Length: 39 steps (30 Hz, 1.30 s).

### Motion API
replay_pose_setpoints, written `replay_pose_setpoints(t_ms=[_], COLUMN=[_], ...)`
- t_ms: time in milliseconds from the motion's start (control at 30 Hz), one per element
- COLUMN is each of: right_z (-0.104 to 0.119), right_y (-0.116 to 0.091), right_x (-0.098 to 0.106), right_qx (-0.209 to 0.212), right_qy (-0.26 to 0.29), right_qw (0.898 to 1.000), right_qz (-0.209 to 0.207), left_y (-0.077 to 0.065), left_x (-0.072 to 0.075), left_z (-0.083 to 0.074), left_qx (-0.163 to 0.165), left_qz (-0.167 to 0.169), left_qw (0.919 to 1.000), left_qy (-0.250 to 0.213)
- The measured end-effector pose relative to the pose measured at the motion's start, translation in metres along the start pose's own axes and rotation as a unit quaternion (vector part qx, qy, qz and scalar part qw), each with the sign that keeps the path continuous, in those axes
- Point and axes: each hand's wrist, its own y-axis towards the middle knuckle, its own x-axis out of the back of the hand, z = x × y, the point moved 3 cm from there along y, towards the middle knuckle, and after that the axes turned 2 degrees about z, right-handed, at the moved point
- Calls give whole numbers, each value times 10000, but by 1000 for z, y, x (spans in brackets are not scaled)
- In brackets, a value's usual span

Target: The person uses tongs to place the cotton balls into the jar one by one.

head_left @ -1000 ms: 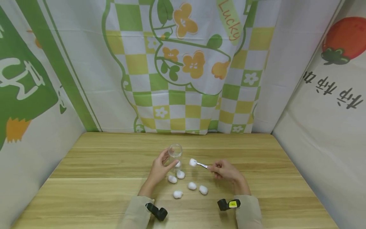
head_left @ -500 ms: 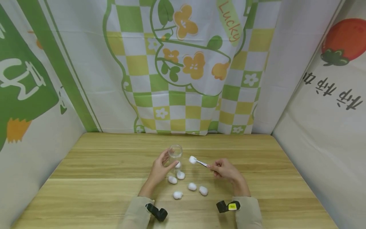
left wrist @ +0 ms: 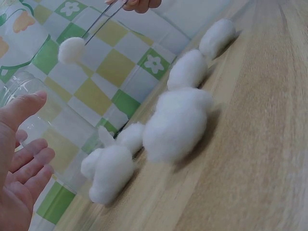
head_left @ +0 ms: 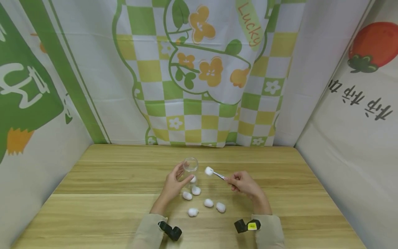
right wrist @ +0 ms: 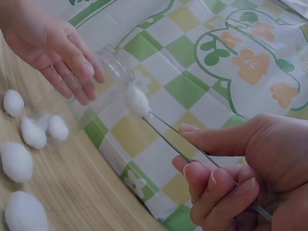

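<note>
My left hand (head_left: 172,182) holds a clear jar (head_left: 190,164) upright around its side, thumb across the front and fingers behind. Low in the jar a white cotton ball (head_left: 193,179) shows through the wall. To the right, my right hand (head_left: 244,182) pinches metal tweezers (head_left: 219,175) between thumb and fingers. Their tips grip another cotton ball (right wrist: 137,100), raised above the table, right of the jar and near the height of its mouth. In the left wrist view this gripped ball (left wrist: 71,50) hangs apart from the jar.
Several loose cotton balls lie on the wooden table (head_left: 109,207) in front of the jar, such as one nearer ball (head_left: 192,212) and one at the right (head_left: 221,207). Patterned cloth (head_left: 192,114) hangs behind the table, and printed cloth walls flank it.
My right hand has lifted the tweezers and their cotton ball slightly, up and a little farther from me. The left hand stays on the jar in the same place.
</note>
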Motion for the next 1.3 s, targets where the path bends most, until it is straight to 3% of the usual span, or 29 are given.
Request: replay_pose_setpoints(t_ms=[200, 667, 800, 1033, 1300], right_z=[4, 18, 21, 23, 25], right_y=[0, 3, 4, 4, 8], right_x=[-3, -22, -29, -35, -47], right_qx=[-80, -119, -147, -182, -88], right_qy=[204, 972, 1079, 1184, 1421], right_qw=[9997, 9931, 9922, 9909, 9864], right_qz=[-109, -646, -598, -608, -828], left_y=[6, 7, 5, -7, -10], left_x=[0, 0, 0, 2, 3], left_z=[17, 19, 13, -17, -22], left_qx=[-134, -87, -27, -11, 27], left_qz=[-54, -35, -39, 48, 79], left_qw=[9999, 9999, 10000, 10000, 9999], left_qy=[29, 89, 46, 82, 79])
